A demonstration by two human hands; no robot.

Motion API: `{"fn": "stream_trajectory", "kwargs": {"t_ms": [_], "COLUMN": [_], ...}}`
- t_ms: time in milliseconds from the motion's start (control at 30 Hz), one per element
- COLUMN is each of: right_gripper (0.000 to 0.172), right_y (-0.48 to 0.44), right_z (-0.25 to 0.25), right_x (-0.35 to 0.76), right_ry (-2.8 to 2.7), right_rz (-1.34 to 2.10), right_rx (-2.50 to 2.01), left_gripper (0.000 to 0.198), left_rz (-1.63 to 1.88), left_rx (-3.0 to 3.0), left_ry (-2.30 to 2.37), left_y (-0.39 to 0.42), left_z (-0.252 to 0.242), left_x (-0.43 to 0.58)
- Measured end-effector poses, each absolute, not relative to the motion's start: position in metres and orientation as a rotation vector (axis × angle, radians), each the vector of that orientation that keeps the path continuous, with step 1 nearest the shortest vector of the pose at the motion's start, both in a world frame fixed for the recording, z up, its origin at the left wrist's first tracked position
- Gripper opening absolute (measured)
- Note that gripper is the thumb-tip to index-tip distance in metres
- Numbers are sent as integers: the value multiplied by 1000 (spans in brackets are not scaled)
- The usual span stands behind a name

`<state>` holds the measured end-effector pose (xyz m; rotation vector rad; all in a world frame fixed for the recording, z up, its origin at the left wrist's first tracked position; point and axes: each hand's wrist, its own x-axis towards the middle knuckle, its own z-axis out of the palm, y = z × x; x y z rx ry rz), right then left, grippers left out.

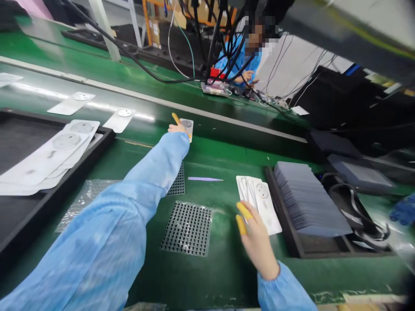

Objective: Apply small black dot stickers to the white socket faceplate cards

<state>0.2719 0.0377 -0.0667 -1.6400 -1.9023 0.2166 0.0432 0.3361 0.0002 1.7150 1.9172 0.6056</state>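
Observation:
My left hand (177, 126), in a blue sleeve and with a yellow finger cot, reaches far forward and holds a small white card with a round disc (187, 126) at the edge of the conveyor belt (227, 116). My right hand (256, 235), also wearing yellow finger cots, lies over the near end of a fanned stack of white cards (262, 201) on the green bench. Its fingers are partly bent and touch the stack.
Two black perforated trays (188, 226) lie between my arms, with a thin purple stick (205, 179) beyond them. A black tray of white cards (48, 151) is at left, a black tray of grey sheets (308, 198) at right. Another person in blue (241, 60) works across the belt.

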Motion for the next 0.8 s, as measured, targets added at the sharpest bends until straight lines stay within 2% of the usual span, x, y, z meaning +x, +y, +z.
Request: {"fn": "stream_trajectory", "kwargs": {"t_ms": [133, 233, 300, 367, 433, 467, 500, 567, 633, 700, 800], "right_gripper": [45, 24, 10, 11, 27, 37, 45, 53, 55, 55, 50], "right_y": [33, 38, 40, 41, 41, 41, 41, 40, 39, 37, 30], "right_z": [-71, -77, -78, -73, -62, -57, -51, -43, -42, -47, -56], "right_x": [213, 198, 200, 206, 212, 215, 217, 218, 218, 215, 210], "right_ry": [-2044, -1942, -1804, -1556, -1252, -1120, -1016, -903, -882, -953, -1225], "right_rz": [328, 413, 622, 982, 1351, 1491, 1588, 1670, 1659, 1596, 1288], "right_rx": [-1497, -1478, -1457, -1405, -1312, -1261, -1220, -1171, -1155, -1169, -1265], "left_gripper": [33, 32, 37, 59, 94, 104, 96, 61, 56, 55, 52], "left_rz": [663, 740, 815, 908, 1017, 1058, 1135, 964, 841, 890, 852], "left_rx": [1486, 1378, 1346, 1351, 1376, 1398, 1470, 1504, 1316, 1089, 846], "left_ry": [1868, 1739, 1639, 1545, 1481, 1453, 1453, 1515, 1522, 1522, 1419], "left_y": [350, 339, 314, 274, 222, 194, 166, 112, 68, 37, 15], "left_z": [4, 12, 16, 18, 17, 15, 11, -2, -19, -37, -52], "left_x": [31, 20, 7, -13, -36, -47, -56, -66, -61, -44, -14]}}
